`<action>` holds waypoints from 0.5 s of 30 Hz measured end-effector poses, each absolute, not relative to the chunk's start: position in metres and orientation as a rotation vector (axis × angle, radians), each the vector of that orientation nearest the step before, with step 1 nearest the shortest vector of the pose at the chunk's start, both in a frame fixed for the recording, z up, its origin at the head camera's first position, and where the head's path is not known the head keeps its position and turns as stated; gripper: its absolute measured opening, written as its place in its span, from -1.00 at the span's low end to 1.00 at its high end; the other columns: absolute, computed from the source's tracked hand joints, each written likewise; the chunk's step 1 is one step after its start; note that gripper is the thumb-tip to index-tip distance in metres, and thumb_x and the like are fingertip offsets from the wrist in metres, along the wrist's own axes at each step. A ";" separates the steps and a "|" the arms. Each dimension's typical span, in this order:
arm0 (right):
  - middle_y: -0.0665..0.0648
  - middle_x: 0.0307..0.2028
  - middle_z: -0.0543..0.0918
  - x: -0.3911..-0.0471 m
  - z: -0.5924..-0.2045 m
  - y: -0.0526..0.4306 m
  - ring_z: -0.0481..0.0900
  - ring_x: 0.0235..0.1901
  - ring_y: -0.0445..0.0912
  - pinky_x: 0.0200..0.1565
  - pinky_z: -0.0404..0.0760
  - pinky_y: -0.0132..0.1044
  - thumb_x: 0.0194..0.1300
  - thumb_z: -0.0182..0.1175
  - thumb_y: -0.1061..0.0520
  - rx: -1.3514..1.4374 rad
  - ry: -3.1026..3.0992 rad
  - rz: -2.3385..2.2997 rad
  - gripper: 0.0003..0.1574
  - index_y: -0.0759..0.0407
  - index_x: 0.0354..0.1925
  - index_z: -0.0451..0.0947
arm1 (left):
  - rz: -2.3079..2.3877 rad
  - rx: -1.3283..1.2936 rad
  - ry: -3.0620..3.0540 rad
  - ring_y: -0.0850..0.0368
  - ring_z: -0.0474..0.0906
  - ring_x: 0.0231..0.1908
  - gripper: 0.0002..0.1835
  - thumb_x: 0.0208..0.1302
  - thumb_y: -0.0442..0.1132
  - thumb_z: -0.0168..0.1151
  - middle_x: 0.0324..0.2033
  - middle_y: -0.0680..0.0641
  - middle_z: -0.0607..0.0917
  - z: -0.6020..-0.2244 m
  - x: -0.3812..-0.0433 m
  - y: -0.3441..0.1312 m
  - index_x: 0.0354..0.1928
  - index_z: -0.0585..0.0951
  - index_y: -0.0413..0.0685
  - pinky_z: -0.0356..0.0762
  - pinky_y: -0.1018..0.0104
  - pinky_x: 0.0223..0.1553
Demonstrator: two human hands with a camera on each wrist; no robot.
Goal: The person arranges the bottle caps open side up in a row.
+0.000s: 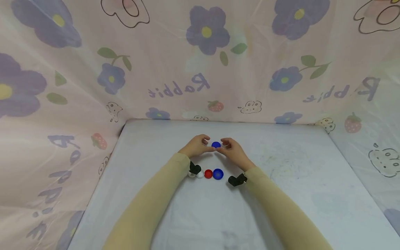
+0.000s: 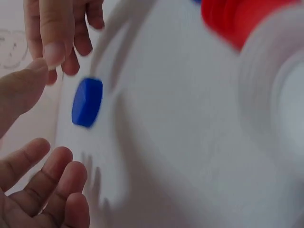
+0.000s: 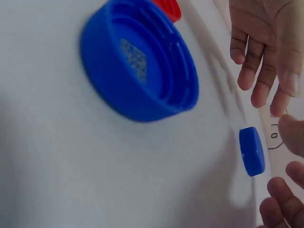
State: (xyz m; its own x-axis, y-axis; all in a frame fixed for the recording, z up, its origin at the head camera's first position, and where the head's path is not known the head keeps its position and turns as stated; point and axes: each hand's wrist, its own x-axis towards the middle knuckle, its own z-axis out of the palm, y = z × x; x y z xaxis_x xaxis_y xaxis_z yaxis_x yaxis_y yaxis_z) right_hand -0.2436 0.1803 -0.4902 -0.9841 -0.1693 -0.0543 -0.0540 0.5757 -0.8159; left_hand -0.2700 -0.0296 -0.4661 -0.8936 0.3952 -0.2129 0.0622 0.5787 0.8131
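Observation:
A small blue cap (image 1: pixel 216 144) lies on the white table (image 1: pixel 281 194), closed side up, between my two hands. My left hand (image 1: pixel 204 143) curves round its left side and my right hand (image 1: pixel 226 145) round its right side. The two thumb tips meet just in front of the cap, and neither hand grips it. In the left wrist view the small blue cap (image 2: pixel 87 102) sits free on the table beyond the touching thumbs. The right wrist view shows the same cap (image 3: pixel 251 151) with loosely curled fingers (image 3: pixel 284 205) beside it.
Nearer to me is a row of caps: two white caps (image 1: pixel 196 174), a red cap (image 1: pixel 208 174) and a larger blue cap (image 1: pixel 218 173), which lies open side up (image 3: pixel 142 61). A flower-print curtain (image 1: pixel 200 69) walls in the table at the back and sides.

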 end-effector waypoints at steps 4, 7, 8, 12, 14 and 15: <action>0.24 0.10 0.53 -0.250 -0.496 0.179 0.44 0.08 0.09 0.08 0.45 -0.02 0.26 0.31 -0.11 -0.159 2.658 -1.369 -0.21 0.20 0.32 0.33 | 1.206 0.335 2.431 -0.01 0.50 0.02 -0.28 0.15 0.03 0.41 0.05 -0.14 0.57 -0.470 -0.277 -0.029 0.29 0.42 -0.10 0.43 0.08 0.09; 0.23 0.10 0.54 -0.254 -0.499 0.178 0.44 0.06 0.08 0.08 0.43 -0.04 0.27 0.31 -0.07 -0.140 2.636 -1.352 -0.20 0.22 0.34 0.31 | 1.197 0.344 2.421 0.00 0.50 0.01 -0.31 0.15 -0.02 0.42 0.02 -0.13 0.59 -0.473 -0.280 -0.027 0.28 0.43 -0.12 0.42 0.10 0.10; 0.22 0.10 0.54 -0.255 -0.501 0.178 0.43 0.05 0.06 0.08 0.42 -0.05 0.26 0.31 -0.08 -0.139 2.628 -1.339 -0.19 0.21 0.34 0.31 | 1.202 0.344 2.412 0.01 0.50 0.00 -0.31 0.14 -0.04 0.43 0.01 -0.11 0.59 -0.474 -0.280 -0.026 0.28 0.43 -0.12 0.41 0.11 0.11; 0.10 0.08 0.54 -0.258 -0.506 0.178 0.40 0.06 0.02 0.16 0.28 0.04 0.21 0.33 -0.16 -0.140 2.621 -1.268 -0.17 0.10 0.34 0.34 | 1.219 0.325 2.378 0.05 0.48 -0.01 -0.32 0.11 -0.09 0.46 -0.02 -0.06 0.59 -0.479 -0.280 -0.026 0.25 0.45 -0.11 0.37 0.13 0.12; 0.04 0.04 0.54 -0.258 -0.509 0.178 0.40 0.05 0.01 0.16 0.23 0.09 0.19 0.34 -0.19 -0.140 2.638 -1.230 -0.19 0.03 0.32 0.38 | 1.220 0.303 2.376 0.07 0.48 -0.03 -0.37 0.10 -0.12 0.46 -0.05 -0.02 0.59 -0.481 -0.281 -0.026 0.21 0.48 -0.08 0.36 0.13 0.11; 0.02 0.03 0.55 -0.257 -0.511 0.177 0.40 0.05 0.01 0.15 0.21 0.11 0.19 0.33 -0.20 -0.137 2.649 -1.212 -0.22 0.01 0.30 0.40 | 1.217 0.294 2.378 0.07 0.48 -0.04 -0.41 0.11 -0.13 0.46 -0.06 -0.01 0.59 -0.483 -0.281 -0.025 0.19 0.50 -0.06 0.36 0.12 0.10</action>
